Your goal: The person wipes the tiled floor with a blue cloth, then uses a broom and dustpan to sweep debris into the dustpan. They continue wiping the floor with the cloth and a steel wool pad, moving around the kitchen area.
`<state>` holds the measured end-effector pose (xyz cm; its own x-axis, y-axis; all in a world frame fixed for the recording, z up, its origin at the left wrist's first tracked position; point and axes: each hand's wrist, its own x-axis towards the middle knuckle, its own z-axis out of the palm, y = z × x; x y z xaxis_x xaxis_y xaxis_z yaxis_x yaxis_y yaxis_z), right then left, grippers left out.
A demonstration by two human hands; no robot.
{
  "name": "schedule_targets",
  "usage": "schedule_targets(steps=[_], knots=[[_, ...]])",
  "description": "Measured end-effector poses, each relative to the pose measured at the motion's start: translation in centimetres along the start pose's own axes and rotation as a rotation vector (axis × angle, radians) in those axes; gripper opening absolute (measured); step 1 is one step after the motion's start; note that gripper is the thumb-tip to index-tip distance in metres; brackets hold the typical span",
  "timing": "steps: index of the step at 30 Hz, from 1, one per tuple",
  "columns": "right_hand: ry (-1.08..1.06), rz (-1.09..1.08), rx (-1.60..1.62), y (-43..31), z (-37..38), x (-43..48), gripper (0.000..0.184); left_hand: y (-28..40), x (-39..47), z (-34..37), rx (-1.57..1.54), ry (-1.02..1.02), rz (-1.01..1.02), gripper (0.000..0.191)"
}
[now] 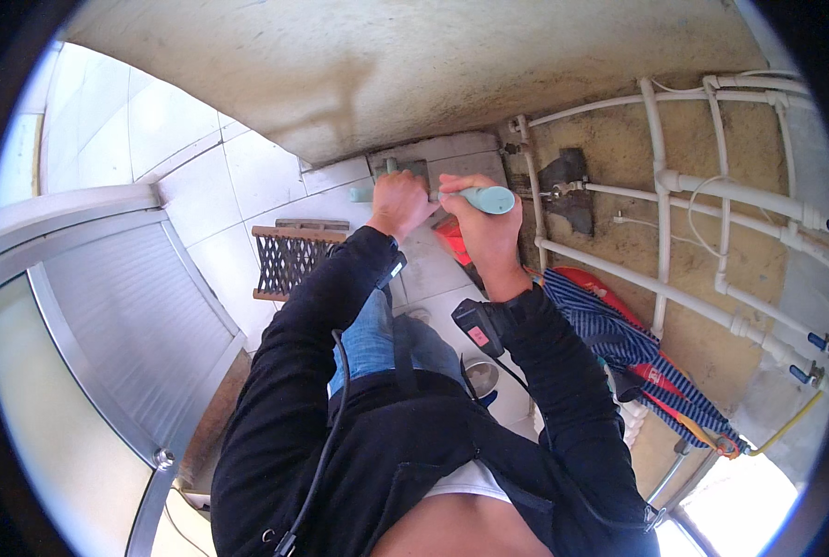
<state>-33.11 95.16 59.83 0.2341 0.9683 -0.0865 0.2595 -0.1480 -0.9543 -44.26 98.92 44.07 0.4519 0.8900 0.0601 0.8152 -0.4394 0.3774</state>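
Note:
My right hand [491, 226] is wrapped around a thick pale green handle [494, 200] with a rounded end that faces up towards me. A short grey stretch of shaft shows between the two hands. Just to the left, my left hand [402, 200] is closed on the same long tool, and its fingers hide the part they grip. Beyond the left hand, pale green parts [361, 195] stick out low near the floor; how they join the shaft is hidden. A dark device is strapped to each wrist.
A folding stool [292, 261] with black webbing stands on white floor tiles [264, 167] at left. White pipes [658, 139] run along the right wall, with folded blue-striped fabric [588, 317] below. A red object [454, 239] lies by my right hand. An aluminium-framed door [135, 278] borders the left.

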Motion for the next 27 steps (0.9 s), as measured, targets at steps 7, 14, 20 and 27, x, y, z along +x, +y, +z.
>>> schedule_targets(steps=[7, 14, 20, 27], knots=[[-0.050, -0.087, -0.152, -1.7, -0.8, 0.2, 0.014, 1.0, 0.5, 0.0, -0.067, 0.029, -0.104, 0.024], [-0.250, -0.026, -0.250, -2.3, -3.1, -0.6, 0.052, 0.7, 0.0, -1.7, 0.089, -0.160, -0.052, 0.053], [-0.207, 0.138, -0.243, -1.3, -9.9, -3.3, 0.057, -0.6, -1.3, -3.6, 0.174, -0.186, 0.005, 0.052], [-0.048, 0.251, -0.247, -0.1, -17.2, -10.3, 0.037, -0.5, -1.5, -3.8, 0.185, -0.222, 0.077, 0.055]])
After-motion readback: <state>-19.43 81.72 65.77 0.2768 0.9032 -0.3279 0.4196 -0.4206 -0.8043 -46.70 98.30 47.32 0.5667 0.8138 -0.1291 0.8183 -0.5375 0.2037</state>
